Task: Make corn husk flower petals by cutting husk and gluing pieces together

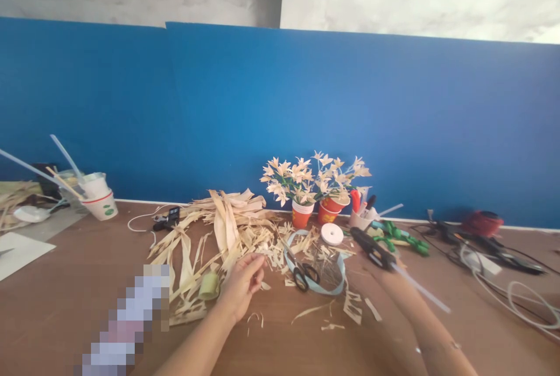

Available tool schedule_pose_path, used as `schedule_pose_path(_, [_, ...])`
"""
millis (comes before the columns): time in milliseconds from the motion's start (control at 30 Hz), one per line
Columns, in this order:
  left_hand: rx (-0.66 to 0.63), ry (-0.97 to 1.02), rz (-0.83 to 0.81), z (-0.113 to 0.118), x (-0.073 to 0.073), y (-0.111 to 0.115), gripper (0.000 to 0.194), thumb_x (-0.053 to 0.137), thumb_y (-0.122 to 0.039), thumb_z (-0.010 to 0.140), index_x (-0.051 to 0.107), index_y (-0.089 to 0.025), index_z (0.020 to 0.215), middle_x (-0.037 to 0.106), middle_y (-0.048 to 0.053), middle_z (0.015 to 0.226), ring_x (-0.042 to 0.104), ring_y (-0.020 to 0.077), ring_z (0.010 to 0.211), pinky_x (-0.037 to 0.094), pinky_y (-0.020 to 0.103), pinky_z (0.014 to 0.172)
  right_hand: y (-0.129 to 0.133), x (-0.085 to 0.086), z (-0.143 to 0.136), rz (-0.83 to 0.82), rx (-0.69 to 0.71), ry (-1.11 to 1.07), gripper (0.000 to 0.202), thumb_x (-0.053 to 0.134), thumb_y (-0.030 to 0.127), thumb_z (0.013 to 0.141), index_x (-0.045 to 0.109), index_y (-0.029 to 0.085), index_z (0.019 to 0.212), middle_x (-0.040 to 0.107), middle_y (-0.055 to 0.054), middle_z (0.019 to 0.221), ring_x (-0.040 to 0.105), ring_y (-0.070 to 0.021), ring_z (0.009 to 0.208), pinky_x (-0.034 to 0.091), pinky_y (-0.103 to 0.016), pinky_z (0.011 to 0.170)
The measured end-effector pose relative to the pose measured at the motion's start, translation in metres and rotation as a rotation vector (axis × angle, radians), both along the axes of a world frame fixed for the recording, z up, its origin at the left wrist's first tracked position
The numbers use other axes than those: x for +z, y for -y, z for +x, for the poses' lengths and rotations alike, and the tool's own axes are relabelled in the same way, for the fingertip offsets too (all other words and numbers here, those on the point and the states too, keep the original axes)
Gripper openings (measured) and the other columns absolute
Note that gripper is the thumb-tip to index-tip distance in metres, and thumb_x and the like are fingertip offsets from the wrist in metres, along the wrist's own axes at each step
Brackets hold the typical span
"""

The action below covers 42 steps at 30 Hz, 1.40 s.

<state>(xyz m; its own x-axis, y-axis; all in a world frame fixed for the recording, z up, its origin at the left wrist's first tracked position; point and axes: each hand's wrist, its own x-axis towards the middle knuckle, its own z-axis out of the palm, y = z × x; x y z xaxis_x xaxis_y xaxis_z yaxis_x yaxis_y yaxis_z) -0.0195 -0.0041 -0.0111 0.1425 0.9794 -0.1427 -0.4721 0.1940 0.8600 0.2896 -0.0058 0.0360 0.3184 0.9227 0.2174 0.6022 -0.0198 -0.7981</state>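
My left hand is over the near side of a pile of dried corn husks. Its fingers are pinched together, and whatever may be between them is too small to make out. My right hand is at a black hot glue gun, closed around it; the fingers are mostly hidden and slightly blurred. A long clear glue stick juts from the gun's rear. Between my hands lie black-handled scissors, a loop of light blue ribbon and cut husk scraps.
Husk flowers stand in red paper cups against the blue partition. Nearby are a white roll and green wrapped stems. Cables lie at right, a white cup at left, and a green roll near my left wrist.
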Motion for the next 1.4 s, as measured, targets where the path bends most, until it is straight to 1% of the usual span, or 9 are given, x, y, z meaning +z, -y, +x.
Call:
schedule_pose_path(67, [0.000,0.017,-0.007,0.000,0.002,0.001,0.024,0.069,-0.034,0.069,0.059,-0.015,0.077,0.055,-0.002,0.073,0.037,0.0010,0.045,0.016,0.015,0.037,0.003,0.002,-0.034,0.083,0.127,-0.075,0.029,0.058,0.039,0.070,0.063,0.018,0.090,0.065,-0.005,0.070,0.059,-0.0226,0.066,0.044,-0.030,0.060])
schedule_pose_path(100, [-0.003,0.017,-0.012,-0.001,0.003,0.001,0.024,0.069,-0.035,0.069,0.059,-0.015,0.077,0.055,-0.002,0.073,0.037,0.0009,0.045,0.016,0.015,0.037,0.005,0.003,-0.050,0.080,0.230,-0.102,0.026,0.060,0.039,0.070,0.063,0.019,0.086,0.065,-0.004,0.071,0.058,-0.0212,0.066,0.044,-0.029,0.061])
schedule_pose_path(233, [-0.004,0.004,-0.018,-0.001,0.005,0.003,0.025,0.070,-0.036,0.069,0.058,-0.015,0.075,0.054,-0.003,0.070,0.036,0.0015,0.045,0.017,0.015,0.038,0.009,0.007,-0.106,0.101,0.488,-0.151,0.017,0.057,0.035,0.077,0.060,0.018,0.078,0.060,-0.001,0.068,0.053,-0.0161,0.062,0.041,-0.026,0.059])
schedule_pose_path(400, [0.096,-0.009,-0.044,-0.001,0.006,0.002,0.028,0.074,-0.035,0.064,0.057,-0.017,0.076,0.046,-0.007,0.056,0.034,0.0025,0.045,0.020,0.015,0.042,0.009,-0.004,-0.142,0.208,0.622,-0.005,0.015,0.056,0.025,0.077,0.050,0.018,0.064,0.047,0.002,0.059,0.043,-0.0117,0.055,0.034,-0.022,0.052])
schedule_pose_path(533, [0.139,-0.046,-0.044,-0.002,0.004,0.002,0.032,0.074,-0.039,0.061,0.056,-0.017,0.076,0.041,-0.009,0.049,0.031,0.0036,0.043,0.018,0.016,0.042,0.012,-0.022,-0.150,0.357,0.693,0.130,0.007,0.053,0.018,0.075,0.050,0.019,0.068,0.048,0.000,0.067,0.046,-0.0134,0.060,0.035,-0.023,0.054])
schedule_pose_path(633, [0.144,-0.086,-0.013,-0.002,0.002,0.001,0.032,0.072,-0.041,0.062,0.056,-0.017,0.076,0.040,-0.009,0.049,0.029,0.0038,0.042,0.017,0.017,0.042,0.015,-0.030,-0.150,0.385,0.705,0.145,0.002,0.052,0.018,0.076,0.052,0.020,0.076,0.051,-0.003,0.076,0.051,-0.0159,0.067,0.040,-0.024,0.059])
schedule_pose_path(900, [0.114,-0.140,0.036,-0.001,0.001,0.004,0.032,0.069,-0.045,0.066,0.057,-0.018,0.075,0.037,-0.009,0.046,0.028,0.0050,0.042,0.016,0.017,0.041,0.013,-0.035,-0.145,0.446,0.725,0.081,0.007,0.052,0.020,0.076,0.056,0.020,0.082,0.054,-0.005,0.077,0.054,-0.0180,0.069,0.044,-0.026,0.061])
schedule_pose_path(1067, [0.067,-0.068,0.006,-0.002,0.004,0.004,0.027,0.068,-0.041,0.071,0.056,-0.017,0.073,0.041,-0.008,0.050,0.029,0.0038,0.044,0.016,0.016,0.041,0.014,-0.037,-0.143,0.431,0.694,0.075,0.006,0.052,0.018,0.076,0.055,0.019,0.080,0.052,-0.004,0.075,0.053,-0.0175,0.067,0.043,-0.026,0.060])
schedule_pose_path(1400, [0.032,0.038,-0.042,-0.002,0.002,0.005,0.027,0.071,-0.039,0.068,0.057,-0.017,0.076,0.049,-0.006,0.062,0.034,0.0026,0.043,0.014,0.016,0.038,0.012,-0.039,-0.142,0.411,0.675,0.118,0.007,0.053,0.017,0.073,0.056,0.020,0.080,0.053,-0.003,0.074,0.053,-0.0175,0.066,0.042,-0.026,0.059])
